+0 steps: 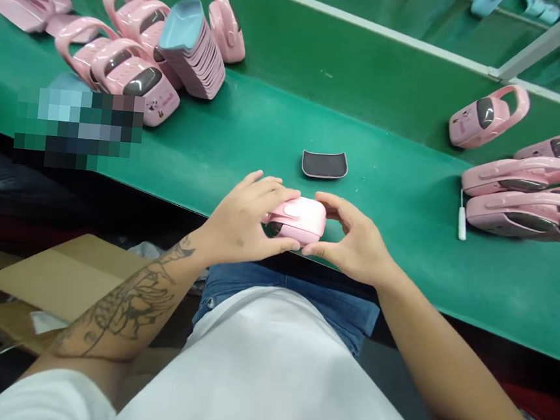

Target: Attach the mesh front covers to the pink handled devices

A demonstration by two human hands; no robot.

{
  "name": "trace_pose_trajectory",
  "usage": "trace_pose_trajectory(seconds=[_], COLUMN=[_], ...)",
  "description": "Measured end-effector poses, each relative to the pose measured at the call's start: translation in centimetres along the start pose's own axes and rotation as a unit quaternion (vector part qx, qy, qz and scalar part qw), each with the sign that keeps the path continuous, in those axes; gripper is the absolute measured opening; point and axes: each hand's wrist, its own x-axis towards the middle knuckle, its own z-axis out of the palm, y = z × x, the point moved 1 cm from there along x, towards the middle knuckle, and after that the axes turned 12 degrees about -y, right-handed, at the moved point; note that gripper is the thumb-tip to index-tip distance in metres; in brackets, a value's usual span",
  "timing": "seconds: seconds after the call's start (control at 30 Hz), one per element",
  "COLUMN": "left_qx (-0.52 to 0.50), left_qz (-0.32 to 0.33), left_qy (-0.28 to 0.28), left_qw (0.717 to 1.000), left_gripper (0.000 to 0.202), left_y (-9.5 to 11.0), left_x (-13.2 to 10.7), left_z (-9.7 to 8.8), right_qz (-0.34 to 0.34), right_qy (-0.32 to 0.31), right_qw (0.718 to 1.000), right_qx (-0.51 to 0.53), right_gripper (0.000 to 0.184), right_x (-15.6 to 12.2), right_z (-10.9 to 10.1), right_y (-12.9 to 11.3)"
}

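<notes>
At the near edge of the green belt-like surface (277,125), a small pink plastic casing with a dark window (295,219) sits between both hands. Left hand (239,223) and right hand (356,239) each have their grip clamped on it. Just beyond lies a dark curved lens plate (324,164); more pink casings (531,193) are heaped to the right.

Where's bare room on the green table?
Bare green table surface between the small dark curved panel and the thin white stick; also between that panel and the stack of pink trays. Crowded: pink handled housings piled at far left and at right. Left hand and right hand hold the pink plastic case.
</notes>
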Motion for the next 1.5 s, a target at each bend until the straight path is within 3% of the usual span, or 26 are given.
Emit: trace_pose_trajectory(seconds=[0.07, 0.17, 0.33, 0.5, 0.67, 0.87, 1.03, 1.23, 1.37, 1.5], left_qx=[-0.029, -0.038, 0.115, 0.246, 0.296, 0.275, 0.289, 0.321, 0.312, 0.309], left_qz=[-0.033, -0.06, -0.083, -0.093, -0.064, -0.045, -0.009, -0.033, -0.043, -0.001], left_qy=[0.0, -0.008, -0.04, -0.105, -0.151, -0.101, -0.086, -0.167, -0.126, -0.11], left_qw=[0.999, 0.997, 0.989, 0.959, 0.941, 0.955, 0.953, 0.932, 0.941, 0.945], left_gripper=[0.052, 0.056, 0.081, 0.08, 0.087, 0.073, 0.07, 0.088, 0.084, 0.081], left_y=[0.5, 1.0, 1.0, 1.2, 1.6, 1.2, 0.1, 0.8, 0.7, -0.3], left_x=[0.9, 1.4, 0.7, 0.0, 0.0, 0.2, 0.6, 1.1, 0.8, 0.3], left_z=[0.0, -0.1, 1.1, 1.8, 1.5, 1.9, 1.9, 0.3, 0.0, 0.6], right_qz=[0.008, 0.0, 0.007, 0.013, 0.028, 0.029, -0.009, 0.02, 0.012, -0.006], right_qy=[0.029, 0.033, 0.048, 0.037, 0.011, -0.016, -0.012, 0.008, 0.018, 0.005], right_qw=[0.998, 0.986, 0.965, 0.95, 0.95, 0.951, 0.963, 0.955, 0.964, 0.985], right_qx=[0.059, 0.163, 0.259, 0.31, 0.31, 0.308, 0.27, 0.295, 0.267, 0.173], right_gripper=[0.098, 0.088, 0.084, 0.076, 0.078, 0.079, 0.069, 0.072, 0.07, 0.08], right_x=[0.0, -0.2, -0.8, -1.8, -2.3, -1.7, -0.4, -1.0, -2.3, -2.7], right_z=[1.3, 3.5, 5.4, 4.9, 4.1, 2.8, 1.8, 2.6, 3.0, 2.9], right_y=[1.3, 2.1, 0.9, 0.0, 0.3, -0.4, -0.7, 0.2, 0.8, 1.4])
